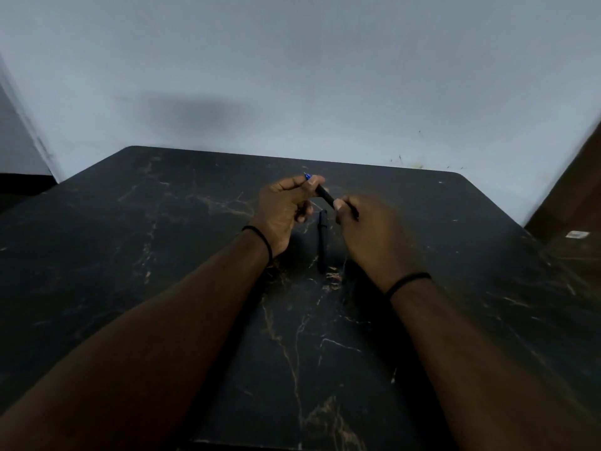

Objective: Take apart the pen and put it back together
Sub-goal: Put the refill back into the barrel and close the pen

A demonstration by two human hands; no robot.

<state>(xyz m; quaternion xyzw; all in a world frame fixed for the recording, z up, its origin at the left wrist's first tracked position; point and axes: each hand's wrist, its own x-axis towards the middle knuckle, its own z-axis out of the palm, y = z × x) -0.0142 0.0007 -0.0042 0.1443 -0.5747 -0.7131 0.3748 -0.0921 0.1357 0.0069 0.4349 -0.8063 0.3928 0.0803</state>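
Note:
A black pen body (326, 195) with a blue tip is held above the table between both hands. My left hand (284, 212) pinches its tip end with thumb and forefinger. My right hand (370, 231) grips the rear end, which is hidden in the fingers. The pen slants from upper left to lower right. A dark pen cap (322, 241) lies on the table below the hands, pointing roughly toward me.
The table (162, 255) is black marble with pale veins, with a pale wall close behind it. A brown wooden surface (572, 203) rises at the right edge. A black band sits on each wrist.

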